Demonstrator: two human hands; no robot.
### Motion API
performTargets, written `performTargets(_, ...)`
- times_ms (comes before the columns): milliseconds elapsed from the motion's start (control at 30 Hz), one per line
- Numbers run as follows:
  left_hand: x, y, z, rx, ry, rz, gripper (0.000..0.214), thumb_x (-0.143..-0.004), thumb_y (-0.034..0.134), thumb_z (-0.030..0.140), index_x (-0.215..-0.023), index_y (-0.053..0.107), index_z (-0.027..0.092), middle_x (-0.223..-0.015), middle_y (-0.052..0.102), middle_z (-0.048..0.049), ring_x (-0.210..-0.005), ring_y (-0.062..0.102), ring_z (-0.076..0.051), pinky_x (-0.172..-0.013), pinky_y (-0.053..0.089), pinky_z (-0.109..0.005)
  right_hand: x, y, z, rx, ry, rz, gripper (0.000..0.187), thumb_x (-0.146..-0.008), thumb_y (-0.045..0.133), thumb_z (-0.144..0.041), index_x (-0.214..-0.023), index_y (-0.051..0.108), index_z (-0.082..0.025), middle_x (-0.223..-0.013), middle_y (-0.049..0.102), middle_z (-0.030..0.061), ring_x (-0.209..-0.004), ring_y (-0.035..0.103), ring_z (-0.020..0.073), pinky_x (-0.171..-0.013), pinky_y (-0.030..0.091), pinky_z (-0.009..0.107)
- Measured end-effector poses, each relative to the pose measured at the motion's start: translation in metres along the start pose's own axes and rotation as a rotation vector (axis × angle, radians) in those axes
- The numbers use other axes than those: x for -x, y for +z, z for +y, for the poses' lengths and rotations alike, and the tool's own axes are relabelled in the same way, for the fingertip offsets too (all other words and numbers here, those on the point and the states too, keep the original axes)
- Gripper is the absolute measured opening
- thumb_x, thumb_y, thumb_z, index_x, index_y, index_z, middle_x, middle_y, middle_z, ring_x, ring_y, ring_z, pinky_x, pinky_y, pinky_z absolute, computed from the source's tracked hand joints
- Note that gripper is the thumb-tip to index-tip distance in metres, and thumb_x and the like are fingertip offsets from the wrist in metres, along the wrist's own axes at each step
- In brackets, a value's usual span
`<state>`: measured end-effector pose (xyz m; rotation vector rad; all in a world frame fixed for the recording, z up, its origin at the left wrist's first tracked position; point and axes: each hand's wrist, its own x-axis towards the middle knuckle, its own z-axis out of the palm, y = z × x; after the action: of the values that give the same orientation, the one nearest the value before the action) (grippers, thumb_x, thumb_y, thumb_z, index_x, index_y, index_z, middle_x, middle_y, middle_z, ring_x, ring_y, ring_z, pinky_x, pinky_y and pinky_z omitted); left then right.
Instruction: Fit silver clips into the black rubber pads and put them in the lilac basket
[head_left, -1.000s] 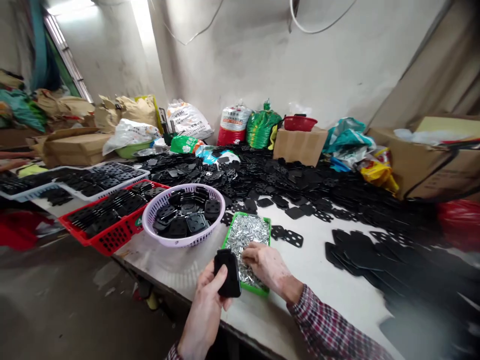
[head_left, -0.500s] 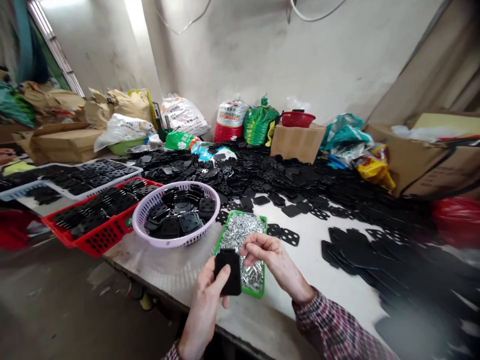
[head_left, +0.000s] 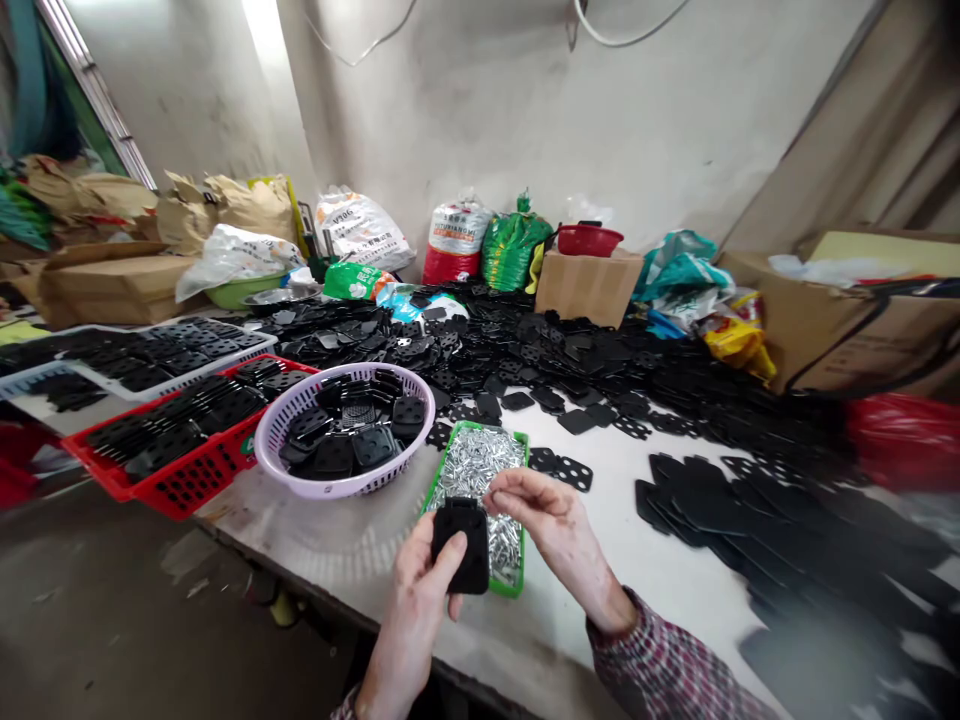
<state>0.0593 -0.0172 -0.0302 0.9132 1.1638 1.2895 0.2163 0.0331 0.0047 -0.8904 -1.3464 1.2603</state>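
Note:
My left hand (head_left: 421, 585) grips a black rectangular plate (head_left: 463, 555) with rounded corners, thumb across its face. The plate has a narrower tab at its top edge. My right hand (head_left: 551, 515) is beside that tab, its thumb and forefinger pinched together; whatever lies between the fingertips is too small to make out. Beneath both hands stands a green tray (head_left: 523, 440) full of small shiny metal pins (head_left: 484, 455). The plate and my hands hide part of the tray.
A lilac basket (head_left: 270, 465) of black plates stands left of the tray, beside a red basket (head_left: 161, 495) of more plates. A big heap of black pieces (head_left: 585, 350) covers the table's back. Dark flat plates (head_left: 720, 500) lie on the right. Bags and cardboard boxes (head_left: 589, 285) line the wall.
The plate has tilted slightly in my left hand. My right thumb and forefinger remain pinched near its tab. The whole view has shifted a little.

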Motion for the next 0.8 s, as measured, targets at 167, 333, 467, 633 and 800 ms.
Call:
performTargets(167,0.002,0.007,-0.001,0.03,0.035,-0.081,0.03,-0.087,0.062,0.038,-0.109,0.064,0.018,-0.087,0.062,-0.0039,-0.069,0.053,-0.016,-0.044,0.044,-0.022,0.002,0.001,0.0,-0.047,0.008,0.048,0.018,-0.075,0.081,-0.034,-0.082,0.075,-0.019,-0.084,0.07,0.0034,-0.08,0.063,0.0203,-0.075,0.051,0.028)
performTargets(333,0.004,0.011,-0.003,0.076,0.048,-0.12,0.028,-0.086,0.063,0.034,-0.109,0.061,0.019,-0.093,0.064,-0.0048,-0.08,0.061,-0.022,-0.048,0.054,-0.027,0.008,0.005,0.0,0.033,0.023,0.071,0.018,-0.073,0.08,-0.035,-0.077,0.075,-0.018,-0.076,0.07,0.0027,-0.074,0.061,0.0203,-0.071,0.05,0.029)
performTargets(467,0.004,0.01,-0.004,0.073,0.046,-0.067,0.031,-0.085,0.064,0.037,-0.11,0.061,0.019,-0.1,0.067,-0.0064,-0.084,0.064,-0.023,-0.051,0.056,-0.029,0.01,0.006,-0.002,0.1,-0.005,0.135,0.021,-0.073,0.078,-0.037,-0.077,0.074,-0.017,-0.078,0.07,0.0049,-0.075,0.062,0.0222,-0.07,0.051,0.03)
performTargets(633,0.005,0.009,-0.003,0.064,0.062,-0.055,0.036,-0.084,0.065,0.04,-0.112,0.061,0.018,-0.1,0.068,-0.0079,-0.083,0.065,-0.023,-0.05,0.057,-0.029,0.012,0.011,-0.003,0.08,-0.015,0.137,0.02,-0.076,0.076,-0.035,-0.075,0.072,-0.016,-0.074,0.068,0.003,-0.071,0.06,0.0178,-0.065,0.048,0.025)
performTargets(800,0.006,0.01,0.0,0.003,0.078,-0.049,0.035,-0.084,0.064,0.041,-0.11,0.061,0.018,-0.095,0.067,-0.0062,-0.076,0.062,-0.021,-0.049,0.054,-0.028,0.014,0.012,-0.01,0.106,0.014,0.143,0.018,-0.074,0.074,-0.032,-0.069,0.069,-0.015,-0.066,0.064,0.001,-0.063,0.056,0.0151,-0.058,0.045,0.022)
